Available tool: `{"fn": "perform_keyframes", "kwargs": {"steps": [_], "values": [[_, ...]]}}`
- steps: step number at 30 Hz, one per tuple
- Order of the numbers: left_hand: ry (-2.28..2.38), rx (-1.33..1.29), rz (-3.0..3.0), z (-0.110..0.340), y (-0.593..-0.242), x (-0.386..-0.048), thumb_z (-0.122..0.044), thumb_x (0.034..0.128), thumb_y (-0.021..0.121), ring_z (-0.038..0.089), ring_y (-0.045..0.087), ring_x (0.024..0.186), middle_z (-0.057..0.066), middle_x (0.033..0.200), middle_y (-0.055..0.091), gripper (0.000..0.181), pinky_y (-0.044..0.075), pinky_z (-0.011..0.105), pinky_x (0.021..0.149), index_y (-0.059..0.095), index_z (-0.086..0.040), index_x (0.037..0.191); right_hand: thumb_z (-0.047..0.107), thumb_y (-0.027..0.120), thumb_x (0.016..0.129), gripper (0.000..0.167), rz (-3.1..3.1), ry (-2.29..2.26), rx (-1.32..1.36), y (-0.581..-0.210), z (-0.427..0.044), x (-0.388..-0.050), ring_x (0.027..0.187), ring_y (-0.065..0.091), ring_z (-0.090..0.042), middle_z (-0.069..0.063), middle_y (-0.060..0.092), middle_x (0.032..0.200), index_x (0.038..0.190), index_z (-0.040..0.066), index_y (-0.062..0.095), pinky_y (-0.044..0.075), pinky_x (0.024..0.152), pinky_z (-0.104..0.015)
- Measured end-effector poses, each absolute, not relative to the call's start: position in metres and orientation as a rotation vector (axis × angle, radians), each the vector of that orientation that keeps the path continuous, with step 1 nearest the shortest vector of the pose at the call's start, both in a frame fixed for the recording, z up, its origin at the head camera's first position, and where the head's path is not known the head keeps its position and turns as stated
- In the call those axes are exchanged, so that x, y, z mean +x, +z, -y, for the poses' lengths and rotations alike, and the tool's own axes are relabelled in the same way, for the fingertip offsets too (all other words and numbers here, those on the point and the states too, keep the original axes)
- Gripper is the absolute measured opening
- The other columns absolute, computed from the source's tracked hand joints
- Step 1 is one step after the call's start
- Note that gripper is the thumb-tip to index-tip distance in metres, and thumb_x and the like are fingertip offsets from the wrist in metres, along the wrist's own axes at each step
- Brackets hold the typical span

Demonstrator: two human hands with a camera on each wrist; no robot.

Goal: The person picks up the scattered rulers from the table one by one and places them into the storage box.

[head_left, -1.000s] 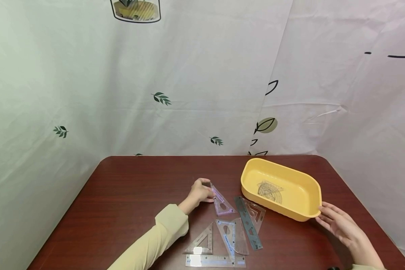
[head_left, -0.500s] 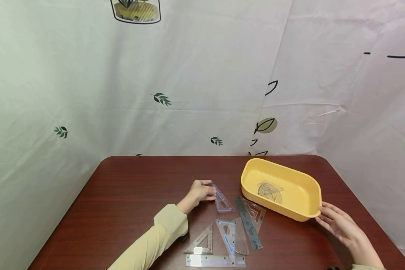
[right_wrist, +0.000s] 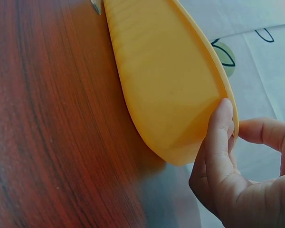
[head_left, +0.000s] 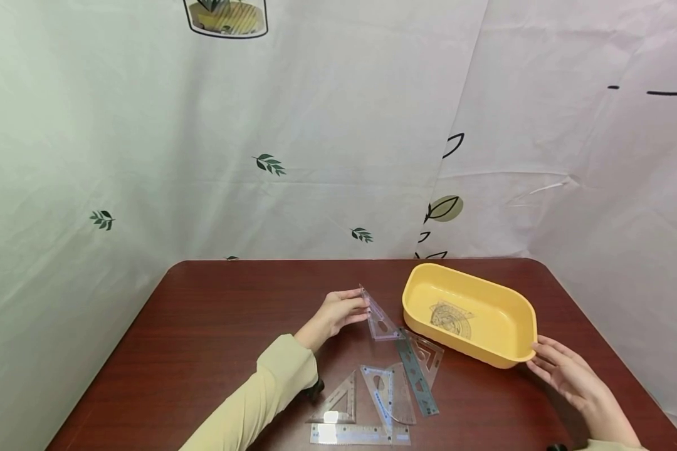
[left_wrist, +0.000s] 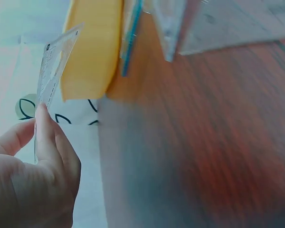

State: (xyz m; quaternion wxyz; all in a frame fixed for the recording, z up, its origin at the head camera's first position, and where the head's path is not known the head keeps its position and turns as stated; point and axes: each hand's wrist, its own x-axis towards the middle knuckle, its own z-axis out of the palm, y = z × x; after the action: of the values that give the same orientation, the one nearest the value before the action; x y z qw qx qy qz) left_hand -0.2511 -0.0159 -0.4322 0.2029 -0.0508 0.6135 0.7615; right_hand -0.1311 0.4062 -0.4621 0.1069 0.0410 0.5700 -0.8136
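Observation:
Between thumb and fingers, my left hand (head_left: 338, 313) pinches a clear triangle ruler with purple markings (head_left: 379, 321), left of the yellow basin (head_left: 468, 354). The left wrist view shows the same triangle (left_wrist: 54, 64) standing up from the fingertips of the left hand (left_wrist: 35, 171). My right hand (head_left: 572, 376) grips the basin's near right corner; in the right wrist view the thumb and fingers of that hand (right_wrist: 242, 171) are on either side of the basin's rim (right_wrist: 213, 57). Inside the basin lie clear pieces, one a protractor (head_left: 450, 318).
In front of the basin lie a grey-blue ruler (head_left: 416, 373) and a clear triangle (head_left: 433, 354). Nearer the table's front are another clear triangle (head_left: 338, 404), a blue-marked triangle (head_left: 379, 391), a protractor (head_left: 403, 401) and a clear straight ruler (head_left: 344, 434).
My left hand has lifted the purple-marked triangle and moved it back and slightly right, towards the basin. The right hand and the basin have stayed in place.

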Motion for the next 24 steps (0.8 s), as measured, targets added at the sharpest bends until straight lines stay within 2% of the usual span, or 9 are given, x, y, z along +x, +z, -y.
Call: {"fn": "perform_keyframes", "kwargs": {"steps": [3,8,14,19,24], "values": [[2.138,-0.137,-1.697,0.011,-0.426,-0.252,0.006,0.0885,0.06,0.011,0.067,0.073,0.026,0.122,0.06,0.05,0.058,0.029,0.075,0.046,0.008,0.137,0.005,0.042,0.1,0.031,-1.682,-2.395,0.129,-0.462,-0.406,-0.131,0.087,0.065,-0.007,0.007,0.067,0.095,0.097,0.023,0.066,0.056,0.077,-0.021],[2.135,-0.1,-1.687,0.002,-0.414,-0.253,0.005,0.0876,0.062,0.012,0.067,0.072,0.018,0.108,0.065,0.049,0.059,0.029,0.075,0.049,0.006,0.135,0.005,0.042,0.1,0.031,-1.662,-2.404,0.122,-0.461,-0.405,-0.131,0.087,0.066,-0.007,0.007,0.068,0.095,0.097,0.023,0.066,0.056,0.077,-0.021],[2.121,-0.078,-1.692,-0.013,-0.402,-0.252,0.003,0.0877,0.063,0.011,0.068,0.073,0.017,0.109,0.067,0.047,0.058,0.03,0.078,0.052,0.004,0.133,0.003,0.041,0.101,0.033,-1.637,-2.411,0.115,-0.459,-0.404,-0.129,0.087,0.066,-0.007,0.007,0.068,0.095,0.097,0.023,0.067,0.056,0.077,-0.021],[2.112,-0.065,-1.712,-0.025,-0.395,-0.252,-0.001,0.0877,0.065,0.01,0.066,0.066,0.011,0.098,0.068,0.045,0.058,0.031,0.077,0.054,0.003,0.131,0.003,0.041,0.101,0.033,-1.653,-2.398,0.161,-0.457,-0.402,-0.128,0.086,0.066,-0.007,0.007,0.068,0.093,0.095,0.023,0.066,0.056,0.076,-0.021],[2.106,-0.078,-1.738,-0.035,-0.392,-0.251,-0.002,0.089,0.064,0.009,0.066,0.062,0.018,0.106,0.069,0.046,0.058,0.032,0.075,0.052,0.003,0.133,0.004,0.041,0.101,0.032,-1.655,-2.403,0.193,-0.455,-0.4,-0.128,0.085,0.065,-0.007,0.006,0.067,0.092,0.094,0.023,0.065,0.056,0.076,-0.021]]}}
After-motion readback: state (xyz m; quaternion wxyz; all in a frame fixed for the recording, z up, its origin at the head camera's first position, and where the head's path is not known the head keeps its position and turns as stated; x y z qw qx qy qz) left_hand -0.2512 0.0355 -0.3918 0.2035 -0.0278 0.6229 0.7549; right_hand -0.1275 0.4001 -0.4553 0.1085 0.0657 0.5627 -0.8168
